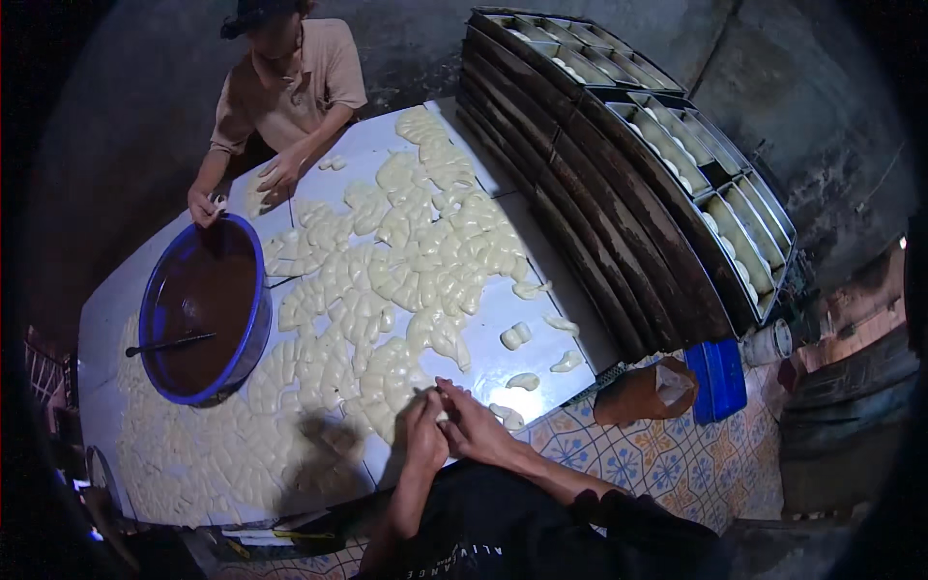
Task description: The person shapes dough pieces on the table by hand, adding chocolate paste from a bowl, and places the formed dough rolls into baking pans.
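Note:
My left hand (pixel 425 437) and my right hand (pixel 478 425) meet at the near edge of the table, fingers closed around a small pale piece of dough (pixel 443 417). Most of that piece is hidden by the fingers. Just beside my right hand lies a loose dough piece (pixel 507 417). Farther off are another lump (pixel 523 382) and a pair of short pieces (pixel 516 335). To the left and ahead, flattened, overlapping dough pieces (pixel 435 253) cover much of the white tabletop (pixel 498 300).
A blue basin (pixel 255 253) of brown filling (pixel 208 290) stands at left, with a dark-handled utensil (pixel 169 343). Across the table a co-worker's hands (pixel 280 172) handle dough. Stacked dark baking pans (pixel 590 208) line the right side. A brown sack (pixel 633 394) and blue crate (pixel 717 379) sit on the tiled floor.

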Tool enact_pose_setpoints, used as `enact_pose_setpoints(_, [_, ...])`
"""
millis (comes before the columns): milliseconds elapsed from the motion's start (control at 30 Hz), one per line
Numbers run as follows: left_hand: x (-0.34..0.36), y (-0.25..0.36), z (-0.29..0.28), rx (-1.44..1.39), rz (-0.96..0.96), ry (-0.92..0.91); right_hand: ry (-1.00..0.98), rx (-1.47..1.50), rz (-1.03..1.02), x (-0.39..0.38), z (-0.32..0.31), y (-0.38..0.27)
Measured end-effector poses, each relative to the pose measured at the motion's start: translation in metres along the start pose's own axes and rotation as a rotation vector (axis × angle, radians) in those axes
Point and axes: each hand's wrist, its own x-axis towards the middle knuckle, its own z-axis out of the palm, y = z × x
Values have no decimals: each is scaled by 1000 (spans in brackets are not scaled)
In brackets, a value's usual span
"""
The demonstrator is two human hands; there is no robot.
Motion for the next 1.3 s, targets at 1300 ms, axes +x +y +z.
enact_pose_setpoints(1300, [18, -11, 21, -22, -185, -485, -45, 784, 157, 33, -94, 2])
